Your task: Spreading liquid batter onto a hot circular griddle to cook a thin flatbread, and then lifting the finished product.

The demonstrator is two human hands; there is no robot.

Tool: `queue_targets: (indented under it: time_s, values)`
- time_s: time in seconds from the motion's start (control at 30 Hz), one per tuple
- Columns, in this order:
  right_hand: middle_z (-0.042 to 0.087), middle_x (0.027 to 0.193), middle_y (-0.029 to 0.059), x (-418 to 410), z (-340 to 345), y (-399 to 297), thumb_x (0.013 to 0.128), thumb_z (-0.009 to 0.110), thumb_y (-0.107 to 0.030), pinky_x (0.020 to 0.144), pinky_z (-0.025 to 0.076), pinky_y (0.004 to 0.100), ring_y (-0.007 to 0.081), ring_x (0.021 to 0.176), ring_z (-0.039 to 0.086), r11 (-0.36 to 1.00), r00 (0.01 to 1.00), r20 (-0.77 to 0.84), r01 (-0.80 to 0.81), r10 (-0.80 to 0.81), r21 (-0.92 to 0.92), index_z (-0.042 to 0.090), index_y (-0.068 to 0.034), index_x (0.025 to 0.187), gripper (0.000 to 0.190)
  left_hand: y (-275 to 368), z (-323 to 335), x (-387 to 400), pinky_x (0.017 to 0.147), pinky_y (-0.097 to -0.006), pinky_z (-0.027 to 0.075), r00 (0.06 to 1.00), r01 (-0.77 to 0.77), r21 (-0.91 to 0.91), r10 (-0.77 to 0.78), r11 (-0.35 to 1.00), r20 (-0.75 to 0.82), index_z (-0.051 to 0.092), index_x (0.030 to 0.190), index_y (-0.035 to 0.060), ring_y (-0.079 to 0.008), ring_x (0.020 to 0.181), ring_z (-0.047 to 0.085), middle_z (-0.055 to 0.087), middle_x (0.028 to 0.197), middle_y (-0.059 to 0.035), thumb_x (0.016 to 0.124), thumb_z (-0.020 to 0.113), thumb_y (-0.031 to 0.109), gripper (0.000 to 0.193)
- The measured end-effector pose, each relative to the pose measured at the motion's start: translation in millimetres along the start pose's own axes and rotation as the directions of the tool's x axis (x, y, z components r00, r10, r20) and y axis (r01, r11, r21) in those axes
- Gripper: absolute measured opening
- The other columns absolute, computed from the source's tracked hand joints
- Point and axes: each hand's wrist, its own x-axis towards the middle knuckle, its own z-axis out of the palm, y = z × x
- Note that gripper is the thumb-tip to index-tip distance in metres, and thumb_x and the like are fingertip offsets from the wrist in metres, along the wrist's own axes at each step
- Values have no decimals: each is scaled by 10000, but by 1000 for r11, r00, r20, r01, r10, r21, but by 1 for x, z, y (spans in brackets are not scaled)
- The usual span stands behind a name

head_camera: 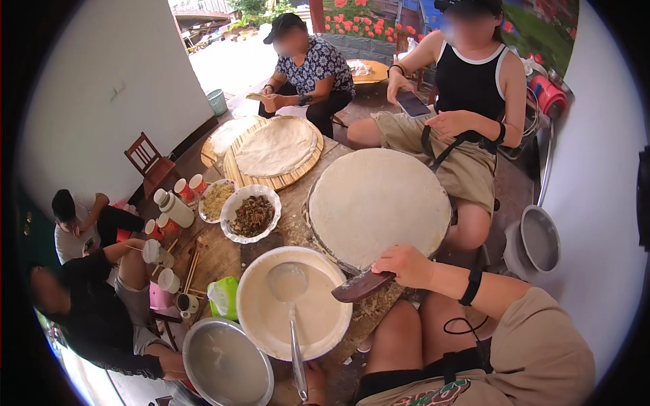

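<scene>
My right hand (403,266) grips a dark wooden scraper (363,285), its curved blade pointing left, near the front edge of a round griddle. A smooth, pale sheet of batter (376,203) covers the griddle top. My left hand (311,380) shows only in part at the bottom, beside the batter bowl; its fingers are hidden. The white bowl (244,269) holds creamy batter, and a metal ladle (293,325) rests in it with its handle over the near rim. Left of it stands a metal basin (269,375) of cloudy liquid.
Beyond the bowl are a dish of dark chopped filling (252,215), a plate of yellowish food (217,200), a thermos (173,208) and paper cups. Flatbreads (277,147) lie on round slatted boards. A seated person (472,86) holds a phone across the griddle; several others sit around.
</scene>
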Motion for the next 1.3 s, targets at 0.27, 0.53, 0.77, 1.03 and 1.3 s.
queue_targets:
  time_s: [0.27, 0.53, 0.77, 1.03, 1.3]
  values:
    - [639, 890, 67, -29, -21, -19, 649, 570, 54, 732, 499, 372, 283, 879, 615, 999, 994, 107, -7, 1, 51, 619, -98, 915, 311, 7, -5, -1, 631, -511, 487, 999, 11, 123, -6, 992, -43, 676, 903, 64, -375, 690, 629, 657, 802, -182, 878, 526, 277, 262]
    - [634, 882, 139, 71, -56, 68, 673, 547, 85, 727, 485, 402, 342, 850, 609, 951, 890, -345, -307, 299, 32, 613, -45, 909, 278, -14, 22, -6, 599, -524, 468, 998, 54, 196, -51, 979, -23, 678, 863, 74, -372, 645, 619, 650, 774, -184, 869, 536, 270, 242]
    - [633, 891, 131, 52, -12, 60, 657, 591, 40, 761, 480, 406, 346, 886, 600, 987, 969, -190, -161, 160, 12, 617, -56, 931, 292, 2, 7, -11, 586, -530, 456, 992, 89, 181, -71, 980, -100, 659, 826, 73, -378, 636, 608, 635, 750, -183, 844, 559, 265, 218]
    - [626, 1072, 147, 58, -42, 58, 667, 783, -244, 884, 454, 389, 317, 1032, 579, 863, 862, -46, -502, 504, 46, 572, -62, 1102, 516, -39, 23, -5, 672, -483, 504, 996, -41, 45, 37, 998, 81, 635, 1080, 14, -421, 833, 613, 634, 990, -263, 949, 455, 298, 361]
    - [546, 1115, 117, 97, -29, 58, 565, 846, -465, 920, 414, 434, 320, 1131, 484, 738, 751, 101, -599, 653, -310, 544, -90, 1161, 766, -41, 30, -8, 685, -484, 500, 996, -24, 91, 16, 996, 93, 632, 1079, 7, -421, 835, 609, 634, 987, -261, 946, 464, 300, 362]
